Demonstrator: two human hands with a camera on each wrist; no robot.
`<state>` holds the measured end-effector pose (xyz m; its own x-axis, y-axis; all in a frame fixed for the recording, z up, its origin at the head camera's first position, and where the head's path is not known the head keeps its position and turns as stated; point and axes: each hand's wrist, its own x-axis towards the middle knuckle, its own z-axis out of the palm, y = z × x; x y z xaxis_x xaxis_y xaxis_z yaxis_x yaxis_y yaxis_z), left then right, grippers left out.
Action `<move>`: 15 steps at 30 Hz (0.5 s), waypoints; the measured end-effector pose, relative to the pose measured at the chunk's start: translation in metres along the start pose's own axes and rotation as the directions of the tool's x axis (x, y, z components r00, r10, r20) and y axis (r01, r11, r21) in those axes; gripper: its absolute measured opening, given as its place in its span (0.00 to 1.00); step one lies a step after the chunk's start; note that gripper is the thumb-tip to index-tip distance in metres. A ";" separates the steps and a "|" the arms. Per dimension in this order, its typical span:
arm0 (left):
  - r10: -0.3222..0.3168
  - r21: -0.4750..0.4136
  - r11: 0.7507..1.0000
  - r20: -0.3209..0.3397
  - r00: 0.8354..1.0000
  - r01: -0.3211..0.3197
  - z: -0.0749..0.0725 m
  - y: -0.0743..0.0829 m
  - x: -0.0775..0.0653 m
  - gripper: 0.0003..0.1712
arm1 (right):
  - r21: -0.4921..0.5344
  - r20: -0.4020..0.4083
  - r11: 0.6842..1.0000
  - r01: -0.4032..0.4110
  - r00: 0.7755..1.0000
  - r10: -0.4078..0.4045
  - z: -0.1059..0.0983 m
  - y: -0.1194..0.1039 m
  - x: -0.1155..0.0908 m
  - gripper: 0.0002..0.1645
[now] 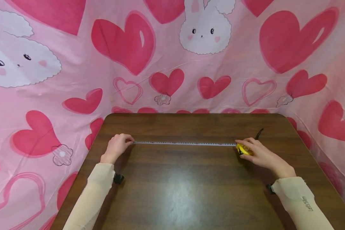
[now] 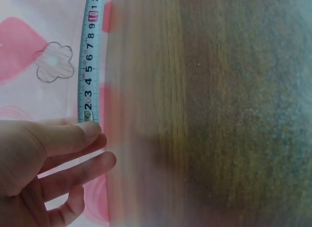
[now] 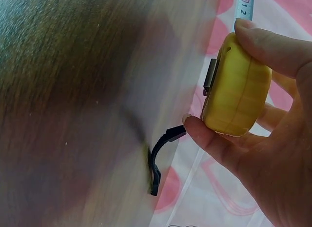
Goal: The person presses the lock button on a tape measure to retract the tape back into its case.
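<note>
A tape measure, its yellow case (image 3: pixel 239 88) in my right hand (image 1: pixel 261 155), has its blade (image 1: pixel 184 143) drawn out straight across the view. My left hand (image 1: pixel 118 147) pinches the blade's free end between thumb and forefinger. In the left wrist view the numbers on the blade (image 2: pixel 89 61) climb from 2 at the thumb to past 10. My right thumb lies at the case's mouth where the blade comes out, with the other fingers around the case. A black wrist strap (image 3: pixel 155 163) hangs from the case.
A dark brown wooden table (image 1: pixel 184 179) with rounded far corners lies below both hands. Behind it and at its sides hangs a pink cloth (image 1: pixel 189 67) printed with red hearts and white rabbits. A black band (image 1: pixel 118 179) shows at the left wrist.
</note>
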<state>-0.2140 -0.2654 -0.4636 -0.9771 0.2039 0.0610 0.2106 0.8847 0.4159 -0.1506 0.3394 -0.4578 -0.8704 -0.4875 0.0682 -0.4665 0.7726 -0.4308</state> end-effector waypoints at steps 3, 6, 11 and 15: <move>0.006 -0.003 1.000 -0.004 1.000 -0.006 0.000 0.001 0.000 0.05 | -0.005 -0.002 1.000 -0.003 1.000 0.003 0.001 0.000 0.001 0.38; 0.008 -0.005 1.000 -0.006 1.000 -0.008 -0.001 0.002 0.001 0.05 | -0.002 0.002 1.000 -0.005 1.000 0.005 0.001 0.000 0.003 0.38; -0.003 -0.015 1.000 0.004 1.000 0.003 0.000 0.003 0.001 0.06 | 0.002 0.005 1.000 0.001 1.000 -0.001 0.001 -0.001 0.006 0.37; -0.004 -0.014 1.000 0.001 1.000 0.004 0.001 0.005 0.002 0.05 | 0.003 0.007 1.000 0.003 1.000 -0.003 0.001 -0.003 0.007 0.37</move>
<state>-0.2144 -0.2600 -0.4625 -0.9779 0.2008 0.0583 0.2062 0.8794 0.4290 -0.1557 0.3333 -0.4571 -0.8679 -0.4927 0.0635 -0.4687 0.7696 -0.4336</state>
